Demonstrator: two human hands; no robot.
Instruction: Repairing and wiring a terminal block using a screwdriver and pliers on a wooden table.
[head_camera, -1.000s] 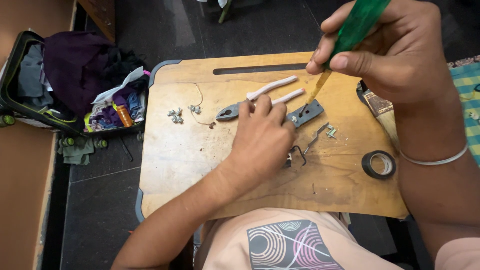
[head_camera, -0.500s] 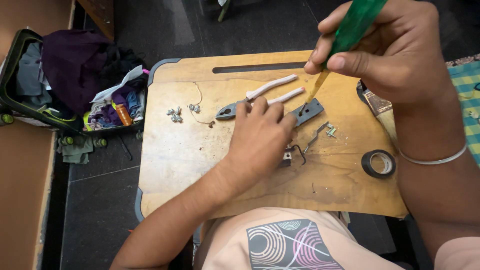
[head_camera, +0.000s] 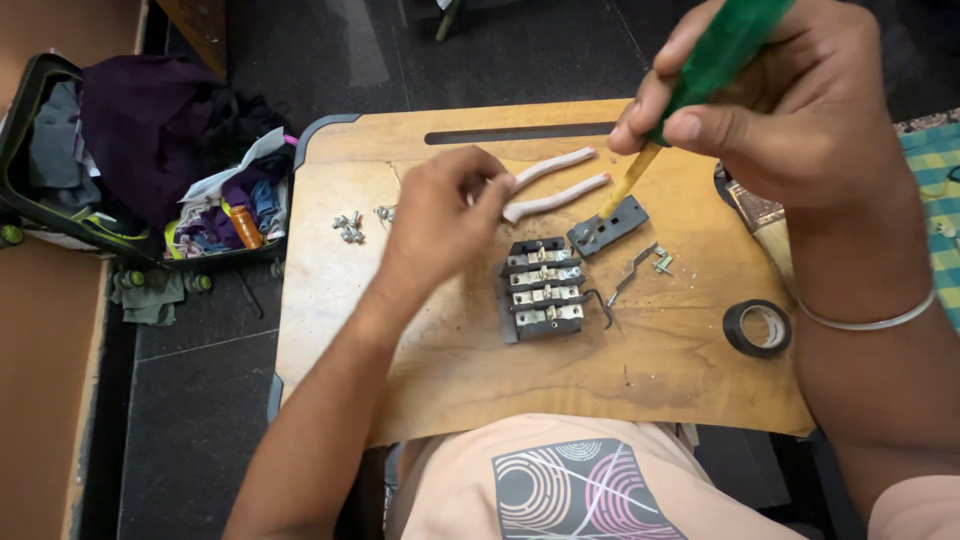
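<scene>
Your right hand (head_camera: 790, 110) grips the green-handled screwdriver (head_camera: 700, 75), its tip on the small dark plate (head_camera: 608, 226) at the board's far right, while your left hand (head_camera: 440, 215), fingers curled, touches the white-handled pliers (head_camera: 555, 185), left of it.

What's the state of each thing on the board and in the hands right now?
Right hand: closed around the green-handled screwdriver, tip down on the small grey plate.
Left hand: fingers on the white-handled pliers.
Terminal block: lying flat, uncovered, untouched.
Tape roll: flat, untouched.
Loose screws: scattered, left part of the wooden board.
Suitcase: open, clothes inside.
</scene>
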